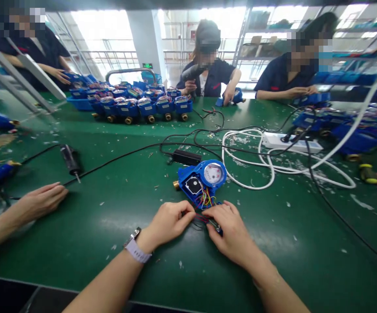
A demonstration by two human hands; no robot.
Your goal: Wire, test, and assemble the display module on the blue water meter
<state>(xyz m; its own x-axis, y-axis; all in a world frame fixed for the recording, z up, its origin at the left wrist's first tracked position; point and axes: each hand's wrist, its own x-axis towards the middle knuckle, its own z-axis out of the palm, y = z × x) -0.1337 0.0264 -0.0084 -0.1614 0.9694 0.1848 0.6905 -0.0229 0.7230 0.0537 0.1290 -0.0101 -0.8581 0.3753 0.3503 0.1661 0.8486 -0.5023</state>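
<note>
A blue water meter (201, 182) lies on the green bench in front of me, its electronics compartment open with coloured wires spilling toward me. Its round dial faces up, and a brass fitting (176, 185) sticks out on the left. My left hand (170, 221), with a watch on the wrist, pinches thin wires (200, 217) just below the meter. Beside it, my right hand (229, 230) is closed over a small dark part (215, 225) with the wires running to it. What that part is, I cannot make out. The fingertips partly cover the wire ends.
A co-worker's hand (46, 200) rests on the bench at left, near a black electric screwdriver (70, 160). Behind the meter lie a black adapter (187, 157), a white power strip (291, 142) and looping cables. Several meters (151, 106) stand farther back, where people work.
</note>
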